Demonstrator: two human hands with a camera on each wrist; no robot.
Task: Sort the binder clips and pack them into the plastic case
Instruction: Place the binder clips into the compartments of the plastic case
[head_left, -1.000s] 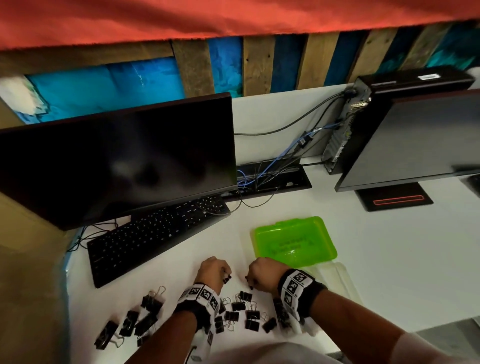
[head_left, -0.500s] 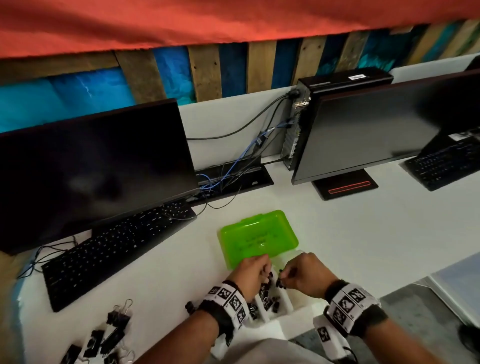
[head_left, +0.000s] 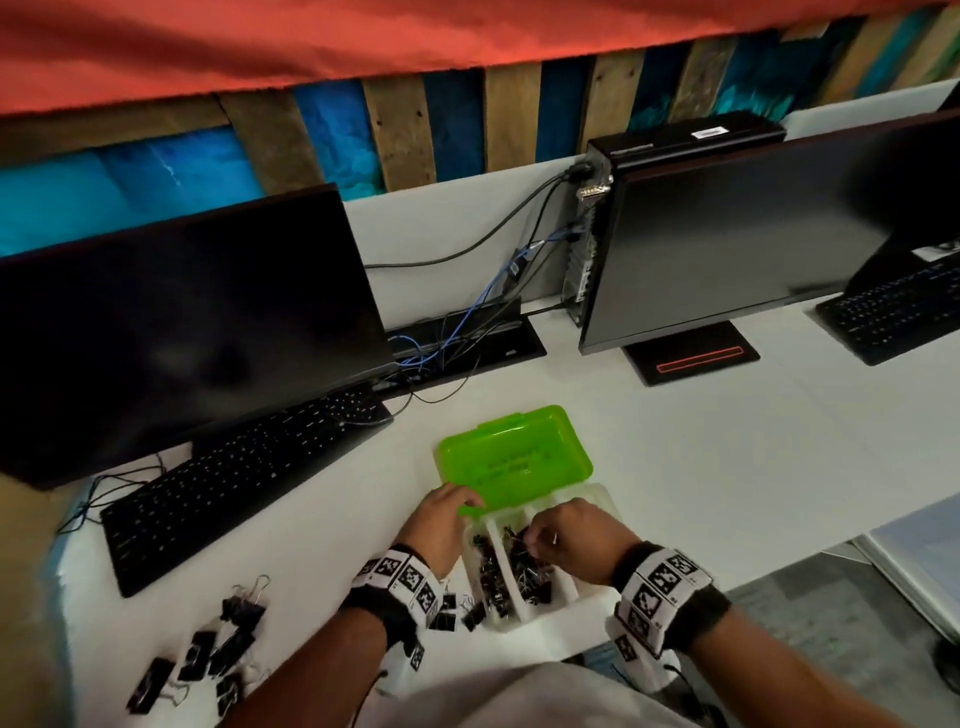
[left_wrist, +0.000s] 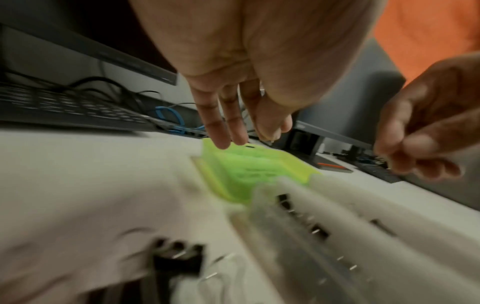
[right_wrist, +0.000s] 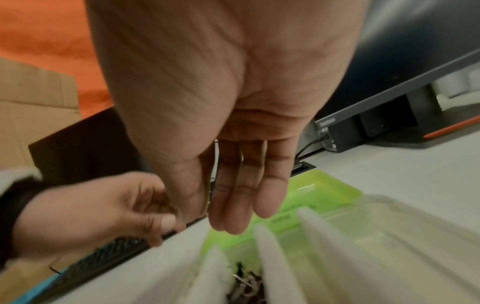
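Observation:
The plastic case (head_left: 600, 493) lies open near the table's front edge, its green lid (head_left: 514, 457) folded back. Small black binder clips (head_left: 524, 566) fill two of its clear compartments. My left hand (head_left: 447, 514) hovers at the lid's near left corner with fingers (left_wrist: 221, 131) straight and nothing in them. My right hand (head_left: 561, 530) hangs over the middle compartment. In the right wrist view a thin clip wire (right_wrist: 211, 176) shows between its thumb and fingers. Larger loose clips (head_left: 208, 654) lie at the front left, a few more (head_left: 457, 616) beside the case.
A black keyboard (head_left: 234, 483) and a dark monitor (head_left: 182, 322) stand to the left. Cables (head_left: 452, 332) run behind the case. A second monitor (head_left: 753, 228) and keyboard (head_left: 893, 312) stand at the right. The table's front edge passes just right of the case.
Both hands have moved right from the loose clips to the open case. The left hand has opened and shifted to the lid's corner. The right hand is lower over the middle compartment.

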